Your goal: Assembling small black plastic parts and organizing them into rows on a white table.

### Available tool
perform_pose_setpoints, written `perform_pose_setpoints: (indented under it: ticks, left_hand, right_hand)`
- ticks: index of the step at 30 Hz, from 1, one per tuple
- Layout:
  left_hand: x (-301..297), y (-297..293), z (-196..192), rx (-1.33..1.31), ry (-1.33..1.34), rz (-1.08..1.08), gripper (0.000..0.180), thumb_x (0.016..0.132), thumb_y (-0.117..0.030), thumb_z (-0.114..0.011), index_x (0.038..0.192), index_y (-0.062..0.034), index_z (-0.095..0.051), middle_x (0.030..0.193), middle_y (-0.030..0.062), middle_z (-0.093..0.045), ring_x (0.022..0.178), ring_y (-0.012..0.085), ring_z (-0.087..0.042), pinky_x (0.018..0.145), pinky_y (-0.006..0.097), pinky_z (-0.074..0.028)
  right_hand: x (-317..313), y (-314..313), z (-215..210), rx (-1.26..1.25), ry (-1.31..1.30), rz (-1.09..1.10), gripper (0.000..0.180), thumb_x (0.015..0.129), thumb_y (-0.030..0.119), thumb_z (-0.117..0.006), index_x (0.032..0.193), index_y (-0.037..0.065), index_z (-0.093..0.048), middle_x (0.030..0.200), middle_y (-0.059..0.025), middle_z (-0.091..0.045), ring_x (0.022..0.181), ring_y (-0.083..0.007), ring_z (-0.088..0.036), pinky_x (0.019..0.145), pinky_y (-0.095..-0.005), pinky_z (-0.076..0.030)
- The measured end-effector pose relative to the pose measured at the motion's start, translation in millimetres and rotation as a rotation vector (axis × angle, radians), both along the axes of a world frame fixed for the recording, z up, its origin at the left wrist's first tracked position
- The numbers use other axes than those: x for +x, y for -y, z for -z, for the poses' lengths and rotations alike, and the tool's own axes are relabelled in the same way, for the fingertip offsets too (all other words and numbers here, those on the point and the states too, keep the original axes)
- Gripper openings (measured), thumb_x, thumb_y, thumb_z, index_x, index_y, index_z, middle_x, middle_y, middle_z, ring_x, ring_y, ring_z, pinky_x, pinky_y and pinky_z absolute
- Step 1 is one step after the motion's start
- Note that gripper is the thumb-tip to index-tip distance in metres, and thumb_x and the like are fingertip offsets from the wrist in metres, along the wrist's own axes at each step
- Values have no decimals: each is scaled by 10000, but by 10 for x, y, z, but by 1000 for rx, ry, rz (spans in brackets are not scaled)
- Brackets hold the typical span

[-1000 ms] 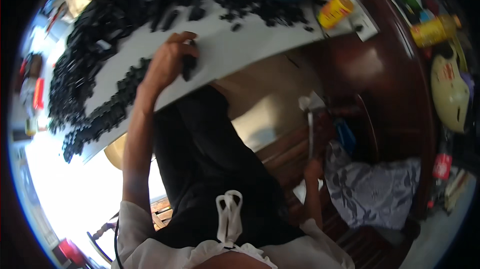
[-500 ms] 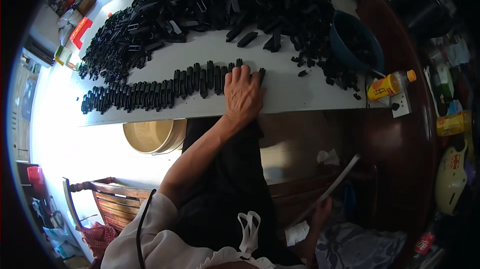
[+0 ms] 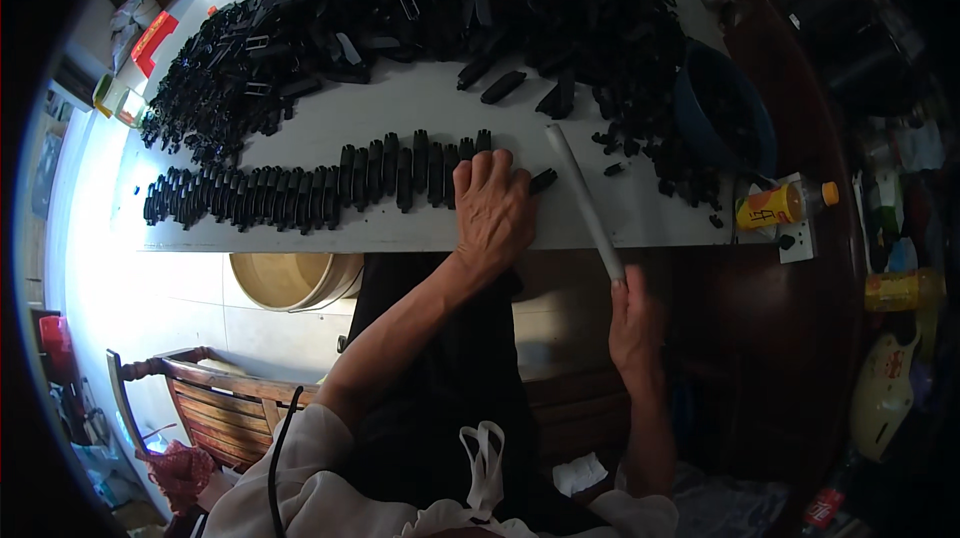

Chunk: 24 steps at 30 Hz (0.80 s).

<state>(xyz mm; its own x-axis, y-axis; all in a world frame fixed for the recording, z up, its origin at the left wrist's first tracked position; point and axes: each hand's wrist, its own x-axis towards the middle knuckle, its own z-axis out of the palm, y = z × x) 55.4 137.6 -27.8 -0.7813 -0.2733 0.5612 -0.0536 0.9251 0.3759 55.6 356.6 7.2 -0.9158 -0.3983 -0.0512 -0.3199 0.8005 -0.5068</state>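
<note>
- Gripping a pale rod point(image 3: 583, 200): right hand point(image 3: 637, 323), fingers closed round its near end, thumb lying along it.
- Left hand point(image 3: 495, 216) palm down, fingers bent over the right end of a row of black parts point(image 3: 300, 200) — can't tell if it's pinching anything or just pressing.
- One black piece point(image 3: 544, 181) pokes out from under it on the thumb side, pointing right and slightly away from the person.
- Key relation: rod is just right of that piece, apart from it in this view. Rod's long axis runs from the right fist up and leftward, tip out over the white table point(image 3: 400, 103) beyond the left knuckles. Piece lies across that line, not along it; left hand is the nearer one to it.
- Row runs sideways along the table's near edge, parts side by side, long axes pointing away from the person. Loose pile point(image 3: 430, 13) behind, blue bowl point(image 3: 702, 133) at the right.
- Hard to read: rod height — over the table or touching, can't tell. Right hand blurred, left fingertips hidden, bowl contents dark, pile cut off at top.
</note>
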Motion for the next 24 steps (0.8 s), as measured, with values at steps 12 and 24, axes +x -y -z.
perform_pose_setpoints:
  ticks: [12, 24]
  left_hand:
    - [-48, -25, 20, 52, 8, 22, 276, 624, -146, -737, 849, -37, -622, 1002, 99, -497, 1003, 285, -461, 883, 415, -324]
    - [-180, -122, -56, -81, 91, 2, 249, 643, -224, -744, 788, -31, -682, 1109, 122, -496, 1106, 285, -429, 939, 444, -293]
  right_hand:
    - [-107, 186, -285, 363, -17, -55, 176, 1007, 155, -408, 971, 4, -492, 670, -191, -597, 621, -340, -633, 502, -438, -454]
    - [-163, 58, -350, -34, -53, 31, 215, 1020, 190, -398, 958, 15, -505, 557, -96, -450, 456, -186, -452, 429, -351, -308]
